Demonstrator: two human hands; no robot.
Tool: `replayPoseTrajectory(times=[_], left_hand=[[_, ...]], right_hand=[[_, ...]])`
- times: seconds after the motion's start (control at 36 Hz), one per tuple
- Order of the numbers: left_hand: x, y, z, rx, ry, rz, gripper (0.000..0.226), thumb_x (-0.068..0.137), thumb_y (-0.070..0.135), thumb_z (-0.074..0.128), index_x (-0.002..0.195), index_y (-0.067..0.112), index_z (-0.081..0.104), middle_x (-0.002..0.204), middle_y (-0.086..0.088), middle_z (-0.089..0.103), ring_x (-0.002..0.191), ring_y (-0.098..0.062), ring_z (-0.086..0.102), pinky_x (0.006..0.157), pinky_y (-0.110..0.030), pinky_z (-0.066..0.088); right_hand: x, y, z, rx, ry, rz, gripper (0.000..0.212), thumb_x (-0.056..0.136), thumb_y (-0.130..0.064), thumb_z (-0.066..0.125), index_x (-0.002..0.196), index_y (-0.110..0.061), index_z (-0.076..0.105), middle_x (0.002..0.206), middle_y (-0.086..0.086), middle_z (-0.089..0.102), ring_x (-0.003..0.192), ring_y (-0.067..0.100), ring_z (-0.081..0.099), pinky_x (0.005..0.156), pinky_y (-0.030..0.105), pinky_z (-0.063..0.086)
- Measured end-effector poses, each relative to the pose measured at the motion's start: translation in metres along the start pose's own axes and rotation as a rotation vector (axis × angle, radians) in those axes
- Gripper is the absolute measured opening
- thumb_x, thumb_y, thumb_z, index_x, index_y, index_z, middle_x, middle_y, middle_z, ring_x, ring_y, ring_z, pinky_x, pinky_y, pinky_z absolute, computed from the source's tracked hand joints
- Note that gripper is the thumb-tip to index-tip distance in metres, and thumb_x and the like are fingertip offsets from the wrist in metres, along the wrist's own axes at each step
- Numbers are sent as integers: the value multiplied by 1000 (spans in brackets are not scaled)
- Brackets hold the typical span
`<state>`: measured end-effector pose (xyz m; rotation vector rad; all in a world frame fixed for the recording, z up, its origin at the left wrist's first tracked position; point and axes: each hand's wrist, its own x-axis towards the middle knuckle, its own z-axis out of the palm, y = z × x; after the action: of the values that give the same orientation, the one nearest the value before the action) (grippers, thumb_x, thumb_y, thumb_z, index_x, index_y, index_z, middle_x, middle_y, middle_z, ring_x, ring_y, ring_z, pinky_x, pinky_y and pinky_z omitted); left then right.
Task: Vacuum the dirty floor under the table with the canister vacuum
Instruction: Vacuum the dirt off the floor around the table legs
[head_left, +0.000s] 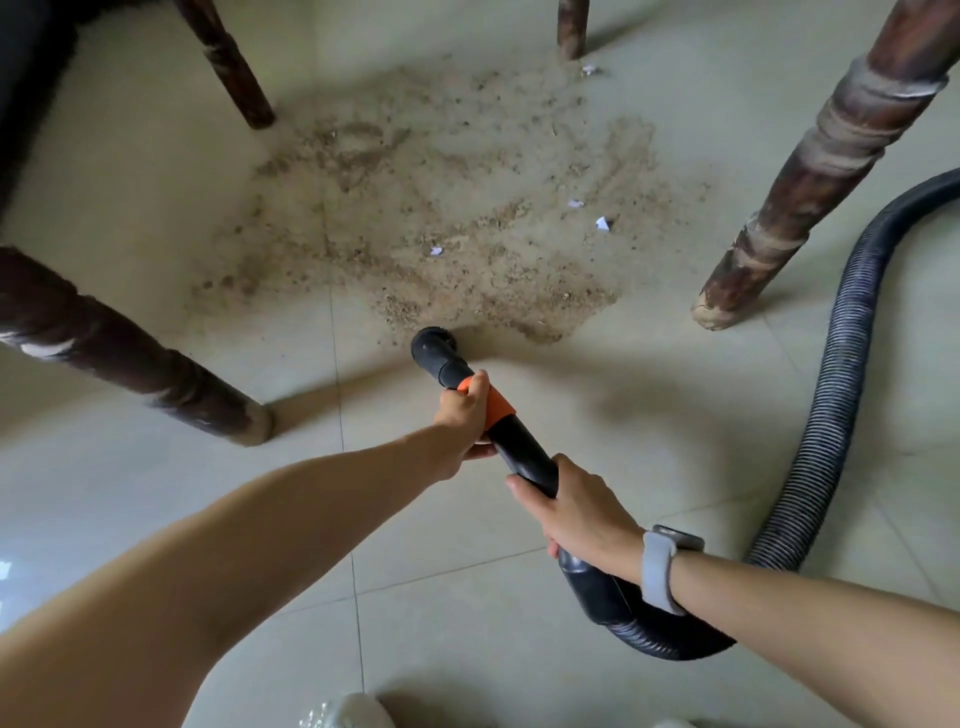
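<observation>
No readable text, labels, brands, numbers or signs anywhere in view.

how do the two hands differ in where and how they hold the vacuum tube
The left hand grips the vacuum tube on its orange collar, close to the nozzle. The right hand grips farther back, on plain black tube, and its wrist wears a grey watch. Both wrap their fingers around it.

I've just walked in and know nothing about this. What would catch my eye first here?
Probably the broad patch of sandy dirt spread over the pale tiles between four dark wooden table legs. At its near edge sits the black vacuum nozzle, its wand gripped by the left hand and the right hand.
</observation>
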<state>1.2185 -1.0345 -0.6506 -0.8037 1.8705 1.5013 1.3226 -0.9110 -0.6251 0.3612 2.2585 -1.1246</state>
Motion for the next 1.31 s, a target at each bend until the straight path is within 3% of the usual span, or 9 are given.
replayPoseTrajectory(times=[0.14,0.31,0.42,0.53,0.67,1.0,1.17,1.31], left_hand=[[12,1,-24,-93,23,4,46,97,47,39,122,9,43,108,-13,57,77,-21,61,55,-31,52],[21,7,-57,-159,59,21,49,96,46,40,126,7,43,116,-16,58,83,-23,61,51,-29,50],[20,12,-75,-180,53,-4,46,96,46,41,121,7,48,104,-13,58,78,-21,60,54,-29,49],[19,25,-88,-245,72,-32,32,97,41,43,85,12,47,80,-8,52,67,-19,52,56,-26,43],[22,34,-93,-298,65,-22,28,96,37,49,81,14,42,75,-7,45,63,-15,44,56,-24,36],[23,57,-92,81,158,86,30,96,39,47,79,15,48,73,-6,54,62,-15,51,55,-26,31],[23,50,-77,59,159,88,27,95,38,45,98,12,49,77,-7,52,68,-18,51,57,-27,35],[18,42,-69,102,154,68,48,95,41,44,124,3,46,80,-7,55,66,-17,52,56,-26,36]], right_hand=[[15,-23,6,-51,-46,-13,40,90,-53,51,95,-14,47,71,5,65,60,25,69,64,36,55],[27,-59,14,-89,-81,-39,42,89,-52,52,97,-11,48,74,8,65,63,31,69,67,42,57],[31,-76,21,-150,-79,-45,42,89,-54,51,96,-13,47,77,9,66,67,32,69,69,44,58],[40,-90,24,-213,-73,-64,40,91,-53,47,96,-14,45,73,7,64,61,30,69,60,39,57],[55,-102,25,-249,-38,-92,41,91,-54,46,98,-14,45,72,7,64,58,30,69,61,40,59],[78,-110,16,-276,-23,-126,41,93,-53,45,99,-12,45,80,7,64,63,29,66,61,35,54],[73,-99,9,-291,-33,-130,43,93,-53,45,100,-11,45,82,8,66,63,29,67,60,35,55],[64,-84,10,-271,-39,-111,44,93,-55,45,99,-12,45,85,9,67,68,30,68,65,39,57]])
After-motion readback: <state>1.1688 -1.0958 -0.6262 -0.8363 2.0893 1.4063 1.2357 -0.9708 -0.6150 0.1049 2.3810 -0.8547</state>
